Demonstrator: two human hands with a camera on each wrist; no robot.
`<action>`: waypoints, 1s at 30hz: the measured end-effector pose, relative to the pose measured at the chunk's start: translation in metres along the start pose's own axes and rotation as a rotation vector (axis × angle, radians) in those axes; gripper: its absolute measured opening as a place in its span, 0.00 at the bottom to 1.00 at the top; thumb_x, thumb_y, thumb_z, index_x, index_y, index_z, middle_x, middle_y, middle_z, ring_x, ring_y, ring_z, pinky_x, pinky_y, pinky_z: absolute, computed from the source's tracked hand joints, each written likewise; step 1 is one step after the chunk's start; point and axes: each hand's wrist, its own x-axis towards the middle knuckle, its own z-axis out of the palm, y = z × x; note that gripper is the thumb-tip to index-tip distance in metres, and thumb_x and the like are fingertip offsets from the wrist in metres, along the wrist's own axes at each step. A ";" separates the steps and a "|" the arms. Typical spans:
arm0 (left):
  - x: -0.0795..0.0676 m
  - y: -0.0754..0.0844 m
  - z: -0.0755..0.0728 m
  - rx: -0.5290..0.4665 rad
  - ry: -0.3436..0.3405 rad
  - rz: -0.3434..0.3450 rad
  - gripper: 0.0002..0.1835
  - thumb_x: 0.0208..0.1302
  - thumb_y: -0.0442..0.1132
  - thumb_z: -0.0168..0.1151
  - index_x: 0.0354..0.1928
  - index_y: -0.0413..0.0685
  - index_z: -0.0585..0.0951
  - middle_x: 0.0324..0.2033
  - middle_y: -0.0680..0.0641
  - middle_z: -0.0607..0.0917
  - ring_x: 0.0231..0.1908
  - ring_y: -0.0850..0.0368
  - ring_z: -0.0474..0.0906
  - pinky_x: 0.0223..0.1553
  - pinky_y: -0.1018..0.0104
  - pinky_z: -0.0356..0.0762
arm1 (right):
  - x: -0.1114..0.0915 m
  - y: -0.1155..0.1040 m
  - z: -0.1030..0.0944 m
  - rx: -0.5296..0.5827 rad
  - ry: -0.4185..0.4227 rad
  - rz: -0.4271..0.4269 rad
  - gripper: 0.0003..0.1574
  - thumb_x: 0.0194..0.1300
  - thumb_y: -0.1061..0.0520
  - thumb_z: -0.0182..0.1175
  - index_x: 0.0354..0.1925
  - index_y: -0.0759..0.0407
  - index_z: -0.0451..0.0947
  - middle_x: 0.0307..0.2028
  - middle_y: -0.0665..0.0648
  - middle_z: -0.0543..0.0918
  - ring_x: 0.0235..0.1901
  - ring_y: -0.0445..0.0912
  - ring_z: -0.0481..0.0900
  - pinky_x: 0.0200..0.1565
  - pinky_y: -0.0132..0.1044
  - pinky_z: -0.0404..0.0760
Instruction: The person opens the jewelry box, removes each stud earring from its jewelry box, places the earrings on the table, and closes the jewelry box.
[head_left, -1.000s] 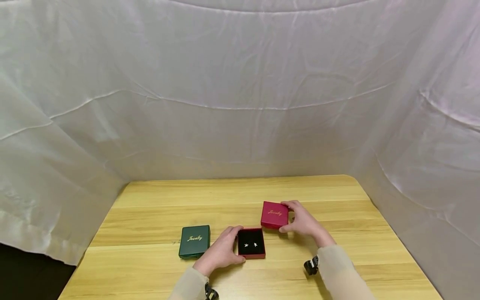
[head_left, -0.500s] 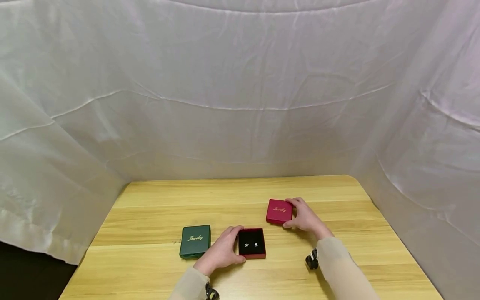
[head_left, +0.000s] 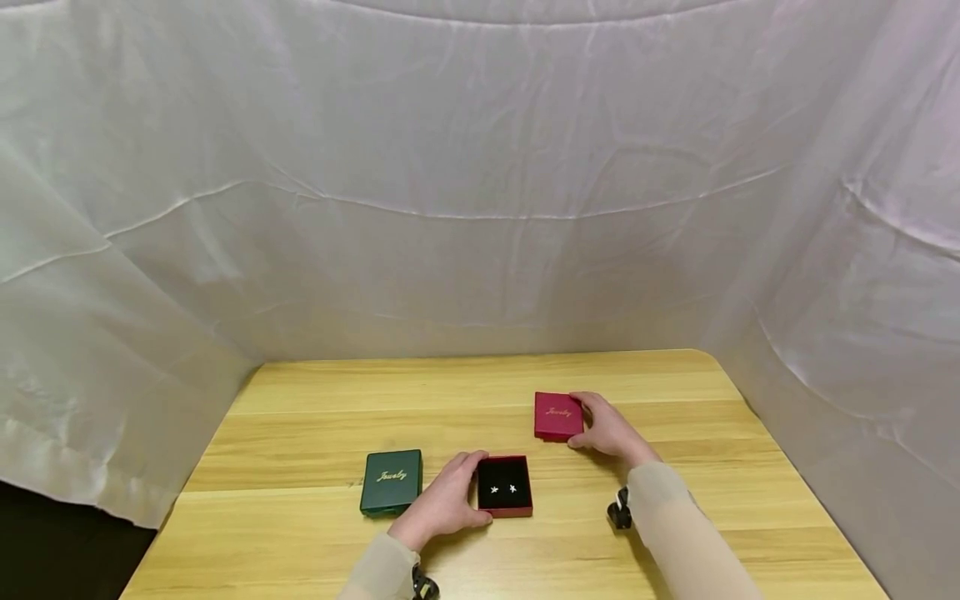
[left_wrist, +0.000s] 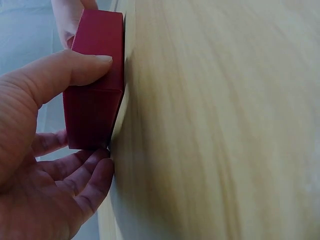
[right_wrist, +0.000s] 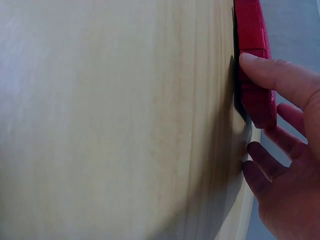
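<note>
In the head view, a red jewelry box base sits on the table, lined in black, with two small star-shaped earrings on the lining. My left hand grips it from the left; in the left wrist view, the thumb presses the near side of the base, fingers at the other sides. Farther back and to the right lies the red box lid, lettered "Jewelry" in gold. My right hand holds it by its right edge; the right wrist view has the thumb across the lid's side.
A closed green jewelry box with gold lettering stands left of my left hand. The wooden table has pale cloth curtains hanging behind it and along both sides.
My right hand has carried the red lid back and slightly right, away from the base, and turned it straighter. My left hand and the base have stayed put.
</note>
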 end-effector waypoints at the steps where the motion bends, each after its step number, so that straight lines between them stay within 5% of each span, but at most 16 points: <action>1: 0.000 0.000 0.000 0.000 0.001 0.002 0.49 0.45 0.43 0.80 0.69 0.39 0.65 0.60 0.41 0.72 0.59 0.45 0.70 0.60 0.49 0.70 | 0.001 0.000 0.000 -0.004 -0.001 0.003 0.54 0.48 0.63 0.76 0.69 0.69 0.61 0.66 0.71 0.65 0.65 0.67 0.62 0.65 0.61 0.58; 13: -0.001 0.000 0.000 -0.008 -0.008 -0.001 0.49 0.46 0.43 0.79 0.70 0.40 0.65 0.60 0.42 0.73 0.60 0.46 0.70 0.60 0.49 0.70 | -0.001 -0.009 0.001 -0.024 0.012 0.029 0.56 0.48 0.65 0.75 0.71 0.68 0.58 0.65 0.74 0.63 0.64 0.68 0.62 0.64 0.63 0.61; 22: -0.003 0.001 -0.004 -0.021 -0.016 -0.003 0.50 0.45 0.41 0.80 0.70 0.37 0.64 0.60 0.40 0.72 0.59 0.44 0.70 0.60 0.48 0.70 | -0.016 -0.040 0.000 0.016 0.043 0.013 0.53 0.53 0.64 0.73 0.71 0.68 0.57 0.64 0.75 0.64 0.60 0.67 0.67 0.60 0.62 0.66; 30: -0.004 0.002 -0.005 -0.051 -0.015 -0.027 0.51 0.47 0.50 0.79 0.70 0.37 0.64 0.60 0.40 0.72 0.59 0.44 0.71 0.60 0.47 0.69 | -0.033 -0.059 0.015 0.074 0.028 -0.026 0.50 0.55 0.65 0.72 0.71 0.65 0.60 0.61 0.70 0.71 0.58 0.64 0.71 0.60 0.58 0.69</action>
